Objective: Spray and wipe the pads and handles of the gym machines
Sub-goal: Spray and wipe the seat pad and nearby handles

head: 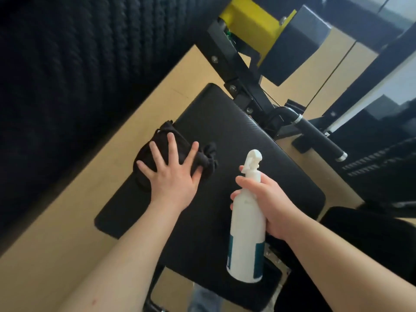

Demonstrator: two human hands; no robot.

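Observation:
A black padded seat of a gym machine fills the middle of the view. My left hand lies flat with spread fingers on a crumpled black cloth at the pad's left edge. My right hand grips the neck of a white spray bottle with a teal label, held upright over the pad's right side, nozzle pointing away from me. A black foam handle with silver end caps juts out beyond the pad's far right corner.
The machine's black frame with a yellow bracket and a dark block rises behind the pad. A wall of thick black rope stands at the left. A second black pad is at the lower right. The floor is light wood.

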